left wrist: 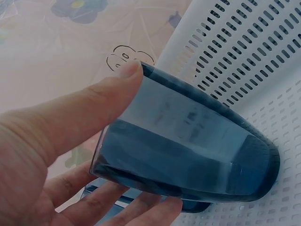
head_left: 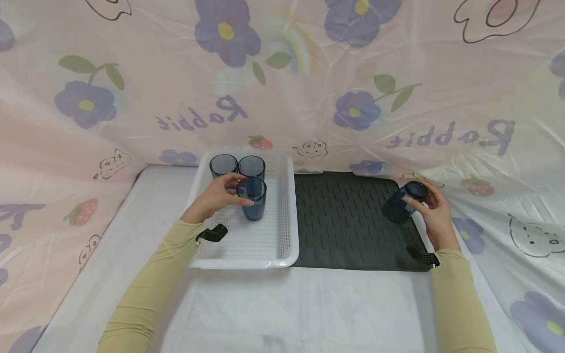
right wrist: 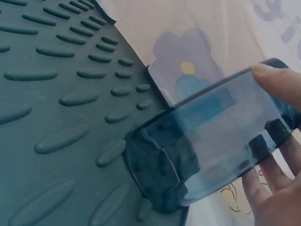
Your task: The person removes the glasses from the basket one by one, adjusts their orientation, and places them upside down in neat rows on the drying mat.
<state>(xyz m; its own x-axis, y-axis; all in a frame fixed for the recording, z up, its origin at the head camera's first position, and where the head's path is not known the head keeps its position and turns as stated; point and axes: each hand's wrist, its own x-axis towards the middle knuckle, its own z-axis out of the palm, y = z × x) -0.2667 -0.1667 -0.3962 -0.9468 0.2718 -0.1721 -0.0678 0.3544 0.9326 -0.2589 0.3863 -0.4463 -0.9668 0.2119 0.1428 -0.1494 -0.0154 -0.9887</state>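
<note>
My left hand grips a blue glass tumbler near its rim, thumb on one side and fingers on the other. That tumbler is over the white perforated basket, in front of two more blue tumblers at the basket's back left. In the left wrist view the held tumbler has its base close to the basket floor. My right hand holds another blue tumbler by its rim end, tilted, over the right edge of the dark ridged mat. Its base overlaps the mat in the right wrist view.
Basket and mat lie side by side on a white-covered table. A pink sheet printed with flowers and rabbits hangs behind and along the sides, close to the mat's back edge.
</note>
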